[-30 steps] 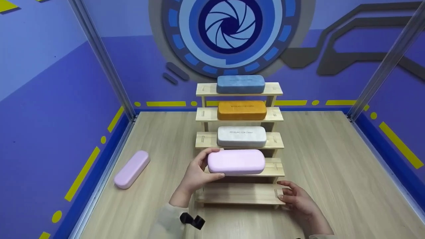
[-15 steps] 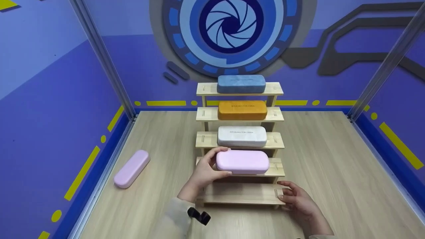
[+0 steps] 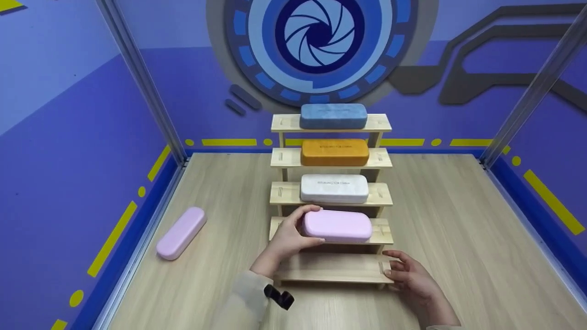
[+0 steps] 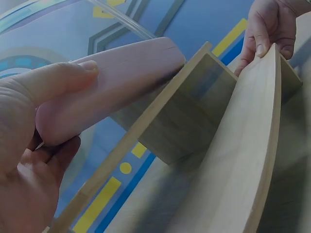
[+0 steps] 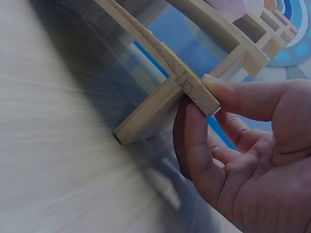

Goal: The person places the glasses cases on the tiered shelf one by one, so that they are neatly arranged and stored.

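My left hand (image 3: 289, 236) grips the left end of a pink glasses case (image 3: 338, 225), thumb along the front and fingers behind. The case lies lengthwise at the second step from the bottom of a wooden stepped rack (image 3: 330, 268). In the left wrist view the thumb presses on the pink case (image 4: 126, 80), whose far end meets the step's edge. My right hand (image 3: 415, 277) pinches the right end of the lowest step; the right wrist view has thumb above and fingers below the board end (image 5: 197, 92).
Above stand a white case (image 3: 334, 189), an orange case (image 3: 335, 152) and a blue case (image 3: 333, 116), one per step. A second pink case (image 3: 182, 233) lies on the table (image 3: 458, 220) at the left. Purple panels (image 3: 183, 91) enclose the sides and back.
My left hand has carried the pink case to the right and slightly down onto the second-lowest step. The right hand has stayed on the rack's lowest step.
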{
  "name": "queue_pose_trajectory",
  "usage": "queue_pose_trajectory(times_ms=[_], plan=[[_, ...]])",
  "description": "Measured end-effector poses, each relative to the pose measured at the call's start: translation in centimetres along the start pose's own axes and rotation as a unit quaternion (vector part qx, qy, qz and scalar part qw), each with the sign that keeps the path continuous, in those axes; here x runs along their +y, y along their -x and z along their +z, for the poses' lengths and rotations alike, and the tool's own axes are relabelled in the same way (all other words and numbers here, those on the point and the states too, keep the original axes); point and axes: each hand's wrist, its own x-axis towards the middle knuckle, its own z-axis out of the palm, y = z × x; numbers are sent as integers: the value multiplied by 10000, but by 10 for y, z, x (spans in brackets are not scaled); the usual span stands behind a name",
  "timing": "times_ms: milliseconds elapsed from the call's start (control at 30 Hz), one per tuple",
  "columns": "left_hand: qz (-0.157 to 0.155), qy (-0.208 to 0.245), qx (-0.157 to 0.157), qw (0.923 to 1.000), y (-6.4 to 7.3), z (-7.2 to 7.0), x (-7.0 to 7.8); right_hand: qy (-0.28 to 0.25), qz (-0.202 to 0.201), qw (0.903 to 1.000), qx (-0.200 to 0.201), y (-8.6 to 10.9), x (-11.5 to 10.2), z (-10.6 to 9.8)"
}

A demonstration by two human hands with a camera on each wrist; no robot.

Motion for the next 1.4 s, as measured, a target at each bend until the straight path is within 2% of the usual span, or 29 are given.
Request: queue_pose_trajectory(times_ms=[167,367,733,933,1200,1400], plan=[[-85,-114,-71,9999,-1,-2,-2,-67,-33,10000,-9,0,1,1],[-191,-598,-111,9980,-1,-6,0,-171,-111,9998,-36,1,2,0],[-88,-1552,-306,9874,-4,-11,-3,-326,-168,9991,-223,2,6,-1],[-125,-1639,-364,9857,-5,-12,-4,-296,-109,9994,-171,1,5,-2],[-22,-1649,-374,9856,-5,-13,-3,-308,-119,9994,-112,1,4,-1],[-52,-1749,-432,9836,-4,-14,-1,10,-79,9999,-98,1,2,-1]])
